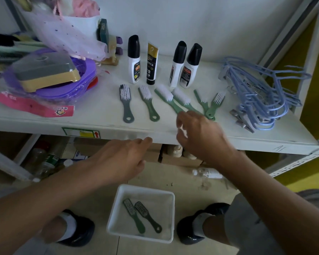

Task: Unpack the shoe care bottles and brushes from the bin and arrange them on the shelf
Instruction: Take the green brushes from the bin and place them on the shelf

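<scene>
Right hand (201, 138) loosely curled, empty, by the green brush handles (175, 106) — left hand (122, 159) flat, holding nothing.

The shelf (103, 100) has a bare lane at 9 o'clock of the grey brush (126, 104), between it and the stack of purple basins (66, 89). It runs back toward the wall. At 3 o'clock of the last green brush (215, 105), a narrower bare gap lies before the heap of blue hangers (261, 96). At 12 o'clock of the brushes the bottles stand as a barrier, with one gap between the black tube (152, 66) and the white bottle (177, 67) at its 3 o'clock. The bin (145, 188) on the floor is open-topped. A green-handled brush (133, 216) and a grey-handled brush (148, 217) lie at its middle, with bare bottom toward 3 o'clock.
</scene>
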The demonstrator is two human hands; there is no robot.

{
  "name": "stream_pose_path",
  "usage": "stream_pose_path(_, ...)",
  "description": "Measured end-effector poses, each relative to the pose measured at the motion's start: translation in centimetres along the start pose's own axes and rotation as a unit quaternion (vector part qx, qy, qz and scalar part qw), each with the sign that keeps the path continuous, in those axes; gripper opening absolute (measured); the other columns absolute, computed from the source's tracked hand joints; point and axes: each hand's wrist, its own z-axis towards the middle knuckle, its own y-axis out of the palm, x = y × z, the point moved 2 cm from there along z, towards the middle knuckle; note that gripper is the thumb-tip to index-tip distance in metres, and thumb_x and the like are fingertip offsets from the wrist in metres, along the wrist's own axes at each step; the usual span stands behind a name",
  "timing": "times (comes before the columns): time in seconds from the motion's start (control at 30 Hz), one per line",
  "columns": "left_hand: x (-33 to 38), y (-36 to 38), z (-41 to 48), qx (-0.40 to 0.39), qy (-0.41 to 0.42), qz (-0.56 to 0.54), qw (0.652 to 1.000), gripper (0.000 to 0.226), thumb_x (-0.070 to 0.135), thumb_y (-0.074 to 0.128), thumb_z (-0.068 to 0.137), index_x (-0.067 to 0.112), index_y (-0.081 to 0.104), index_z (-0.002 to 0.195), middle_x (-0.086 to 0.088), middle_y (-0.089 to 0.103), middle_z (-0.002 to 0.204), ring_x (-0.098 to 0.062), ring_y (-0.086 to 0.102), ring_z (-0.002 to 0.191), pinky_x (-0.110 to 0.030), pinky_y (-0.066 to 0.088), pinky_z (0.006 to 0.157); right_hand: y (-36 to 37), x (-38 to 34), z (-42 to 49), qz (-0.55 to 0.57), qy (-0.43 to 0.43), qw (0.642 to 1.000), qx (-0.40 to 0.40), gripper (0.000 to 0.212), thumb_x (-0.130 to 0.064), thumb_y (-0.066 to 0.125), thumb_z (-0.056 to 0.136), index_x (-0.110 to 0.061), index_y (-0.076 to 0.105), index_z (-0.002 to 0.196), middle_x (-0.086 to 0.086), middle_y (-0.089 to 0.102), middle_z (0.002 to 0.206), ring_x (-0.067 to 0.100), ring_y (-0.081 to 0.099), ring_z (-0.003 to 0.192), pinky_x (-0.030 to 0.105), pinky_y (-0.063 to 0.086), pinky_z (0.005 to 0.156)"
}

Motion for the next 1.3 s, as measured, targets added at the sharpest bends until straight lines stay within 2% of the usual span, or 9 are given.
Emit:
stream_pose_path(0.1, -0.7, 1.4, -0.7, -0.113, -0.026, 0.045, 0.992, 0.076, 0.041, 0.052, 0.094, 0.024, 0.007, 0.152, -0.001, 0.057, 0.128, -0.022, 0.064, 0.092, -0.035, 0.048, 0.063, 2.7, -3.0, -1.8, 0.001, -0.029, 0.999, -0.043, 0.011, -0.028, 0.049, 0.090, -0.022, 0.052, 0.099, -0.005, 0.059, 0.087, 0.022, 0.061, 0.068, 0.035, 0.053, 0.059)
stream_pose_path(0.17, -0.7, 2.2, -1.5, -0.197, -0.036, 0.076, 0.977, 0.083, 0.045, 0.053, 0.094, 0.025, -0.001, 0.155, -0.001, 0.053, 0.135, -0.023, 0.062, 0.102, -0.033, 0.041, 0.067, 5.5, -4.5, -3.1, -0.001, -0.042, 0.994, -0.098, 0.017, -0.027, 0.049, 0.089, -0.022, 0.055, 0.104, -0.003, 0.063, 0.092, 0.025, 0.064, 0.075, 0.033, 0.050, 0.062)
stream_pose_path(0.3, -0.9, 3.4, -3.7, -0.307, -0.035, 0.076, 0.948, 0.089, 0.048, 0.050, 0.097, 0.028, -0.014, 0.156, -0.003, 0.041, 0.151, -0.024, 0.058, 0.114, -0.034, 0.045, 0.071, 13.1, -5.8, -6.0, -0.012, -0.036, 0.966, -0.255, 0.028, -0.025, 0.048, 0.093, -0.021, 0.053, 0.120, 0.004, 0.064, 0.107, 0.027, 0.066, 0.089, 0.032, 0.039, 0.063)
stream_pose_path(0.47, -1.9, 3.8, -5.6, -0.297, -0.031, 0.037, 0.954, 0.088, 0.048, 0.050, 0.096, 0.031, -0.013, 0.156, -0.002, 0.047, 0.143, -0.023, 0.056, 0.110, -0.040, 0.049, 0.085, 23.0, -6.0, -9.4, 0.021, 0.037, 0.923, -0.383, 0.033, -0.026, 0.048, 0.095, -0.018, 0.053, 0.126, 0.006, 0.062, 0.116, 0.026, 0.064, 0.101, 0.036, 0.051, 0.082)
stream_pose_path(0.63, -3.3, 4.8, -7.2, -0.286, -0.040, 0.059, 0.956, 0.087, 0.049, 0.050, 0.096, 0.029, -0.009, 0.156, -0.001, 0.051, 0.134, -0.017, 0.050, 0.085, -0.035, 0.040, 0.067, 32.0, -6.5, -12.3, 0.114, 0.144, 0.867, -0.464, 0.026, -0.025, 0.058, 0.094, -0.011, 0.062, 0.115, 0.005, 0.068, 0.108, 0.022, 0.067, 0.096, 0.029, 0.053, 0.074)
stream_pose_path(0.73, -3.3, 5.1, -7.3, -0.281, -0.044, 0.071, 0.956, 0.084, 0.045, 0.048, 0.097, 0.027, -0.009, 0.157, 0.000, 0.050, 0.135, -0.019, 0.054, 0.095, -0.035, 0.033, 0.069, 35.2, -6.5, -13.7, 0.113, 0.179, 0.848, -0.485, 0.034, -0.020, 0.063, 0.092, -0.012, 0.057, 0.124, 0.006, 0.066, 0.116, 0.022, 0.066, 0.100, 0.030, 0.055, 0.079)
stream_pose_path(0.9, -2.8, 5.6, -7.0, -0.282, -0.040, 0.048, 0.958, 0.085, 0.032, 0.050, 0.096, 0.028, -0.010, 0.156, 0.000, 0.049, 0.131, -0.019, 0.047, 0.092, -0.035, 0.035, 0.075, 38.4, -6.1, -15.7, 0.048, 0.189, 0.858, -0.476, 0.034, -0.023, 0.057, 0.096, -0.017, 0.049, 0.129, 0.003, 0.063, 0.124, 0.021, 0.064, 0.106, 0.033, 0.053, 0.083)
stream_pose_path(0.97, -2.7, 5.7, -6.8, -0.294, -0.031, 0.038, 0.955, 0.085, 0.029, 0.049, 0.097, 0.026, -0.011, 0.156, -0.002, 0.045, 0.138, -0.022, 0.051, 0.105, -0.036, 0.034, 0.083, 39.2, -6.2, -15.8, 0.027, 0.184, 0.867, -0.462, 0.033, -0.027, 0.051, 0.099, -0.018, 0.048, 0.131, 0.001, 0.061, 0.124, 0.020, 0.063, 0.107, 0.032, 0.049, 0.081)
stream_pose_path(1.3, -1.9, 6.9, -7.2, -0.310, 0.001, 0.029, 0.950, 0.078, 0.037, 0.047, 0.101, 0.023, -0.005, 0.158, -0.003, 0.043, 0.144, -0.025, 0.051, 0.118, -0.040, 0.036, 0.098, 40.6, -6.5, -16.0, 0.024, 0.194, 0.852, -0.485, 0.024, -0.038, 0.060, 0.094, -0.021, 0.066, 0.110, -0.004, 0.068, 0.105, 0.015, 0.066, 0.093, 0.027, 0.046, 0.072)
